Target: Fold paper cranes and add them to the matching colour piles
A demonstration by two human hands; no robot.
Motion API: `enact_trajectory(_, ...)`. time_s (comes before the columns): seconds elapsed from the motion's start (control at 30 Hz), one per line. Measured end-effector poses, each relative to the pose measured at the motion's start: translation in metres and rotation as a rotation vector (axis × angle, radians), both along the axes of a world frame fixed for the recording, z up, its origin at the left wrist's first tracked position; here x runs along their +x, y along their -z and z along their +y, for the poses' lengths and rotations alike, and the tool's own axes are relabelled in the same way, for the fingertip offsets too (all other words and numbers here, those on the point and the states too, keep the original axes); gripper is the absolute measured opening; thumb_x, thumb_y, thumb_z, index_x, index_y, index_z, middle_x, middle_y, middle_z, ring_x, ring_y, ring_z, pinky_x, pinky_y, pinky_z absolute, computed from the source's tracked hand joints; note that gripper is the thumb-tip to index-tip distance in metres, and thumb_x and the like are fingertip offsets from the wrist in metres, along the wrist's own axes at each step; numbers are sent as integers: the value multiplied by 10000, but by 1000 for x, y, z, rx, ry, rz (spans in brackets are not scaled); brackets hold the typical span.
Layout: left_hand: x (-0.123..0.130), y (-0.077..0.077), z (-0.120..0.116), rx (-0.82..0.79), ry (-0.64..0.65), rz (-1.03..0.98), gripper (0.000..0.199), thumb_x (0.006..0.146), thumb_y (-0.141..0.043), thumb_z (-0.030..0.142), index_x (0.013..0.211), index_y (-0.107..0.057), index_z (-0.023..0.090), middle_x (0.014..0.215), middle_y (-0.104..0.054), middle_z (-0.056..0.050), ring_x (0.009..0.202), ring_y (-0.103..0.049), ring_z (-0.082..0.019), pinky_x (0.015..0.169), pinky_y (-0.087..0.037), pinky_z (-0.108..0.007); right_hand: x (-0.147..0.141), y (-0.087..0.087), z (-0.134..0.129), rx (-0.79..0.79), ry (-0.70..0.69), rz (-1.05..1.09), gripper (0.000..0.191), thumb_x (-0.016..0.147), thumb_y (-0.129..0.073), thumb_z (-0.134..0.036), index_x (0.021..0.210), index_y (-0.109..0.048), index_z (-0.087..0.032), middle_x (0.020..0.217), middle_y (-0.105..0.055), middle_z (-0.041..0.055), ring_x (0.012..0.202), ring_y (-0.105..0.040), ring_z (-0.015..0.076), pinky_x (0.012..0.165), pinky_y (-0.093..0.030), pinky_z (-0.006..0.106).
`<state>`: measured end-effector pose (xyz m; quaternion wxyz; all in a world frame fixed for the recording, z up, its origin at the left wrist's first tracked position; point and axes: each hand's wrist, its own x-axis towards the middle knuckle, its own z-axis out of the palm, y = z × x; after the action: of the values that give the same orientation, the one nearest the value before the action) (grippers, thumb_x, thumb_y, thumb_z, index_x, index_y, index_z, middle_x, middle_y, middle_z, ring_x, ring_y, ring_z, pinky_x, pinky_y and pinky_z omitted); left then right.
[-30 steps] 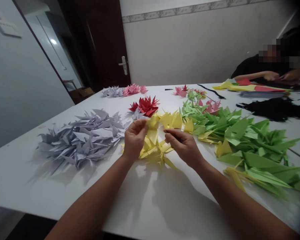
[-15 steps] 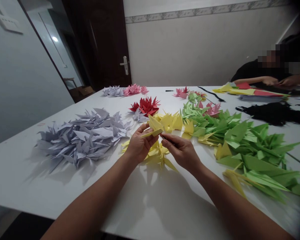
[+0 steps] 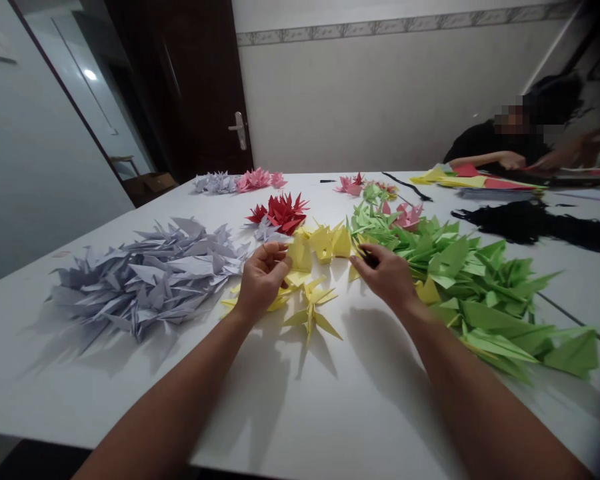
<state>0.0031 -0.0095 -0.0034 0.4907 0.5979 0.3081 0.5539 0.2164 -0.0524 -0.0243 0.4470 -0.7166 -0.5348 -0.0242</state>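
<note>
My left hand (image 3: pixel 265 277) is closed, pinching a yellow folded paper crane (image 3: pixel 299 257) between thumb and fingers. To its right, my right hand (image 3: pixel 383 270) is closed around a small dark tool (image 3: pixel 364 253), mostly hidden by the fingers. Other yellow paper cranes (image 3: pixel 325 243) stand upright just beyond and between the hands. Nearer to me, a spiky yellow crane (image 3: pixel 311 310) rests on the white table (image 3: pixel 300 413).
Left of my hands spreads a heap of pale lilac cranes (image 3: pixel 150 280); to the right lies a green heap (image 3: pixel 460 267). Red cranes (image 3: pixel 283 212) sit farther back. Black thread (image 3: pixel 515 223) and coloured paper sheets (image 3: pixel 460 179) lie near another person (image 3: pixel 485 143) at far right.
My hands have moved apart, the right one going rightward with the dark tool. The yellow crane in my left hand has turned more upright. The view has shifted slightly to the right.
</note>
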Motion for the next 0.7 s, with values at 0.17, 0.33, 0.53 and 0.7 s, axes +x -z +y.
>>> enact_trajectory(0.17,-5,10,0,414,-57,342,243,720,-610,188,962,-622,162,784,-630,-25,627,-570,-88,508,-448,-169,19,5,1,-274,106,-145,363,736,-587,-320,1064,-674,-194,903,-723,90,766,-653,238,614,-426,287)
enact_trajectory(0.33,-5,13,-2,575,-19,476,177,747,-606,201,913,-635,148,786,-659,-42,611,-570,-94,568,-473,-207,19,14,2,-386,168,-180,271,781,-516,-293,944,-712,-200,885,-723,98,753,-642,237,544,-353,271)
enact_trajectory(0.53,-5,10,-4,701,-65,426,133,783,-584,201,898,-628,149,840,-643,-50,598,-538,-75,530,-457,-190,14,14,4,-34,33,65,273,762,-549,-351,852,-730,-167,789,-724,75,684,-627,196,562,-402,259)
enact_trajectory(0.7,0,9,-10,622,-10,390,278,810,-558,210,1082,-592,162,1042,-617,-98,726,-591,-95,503,-466,-162,-12,7,3,214,-311,430,303,685,-656,-390,827,-727,-133,712,-706,60,602,-604,162,557,-453,266)
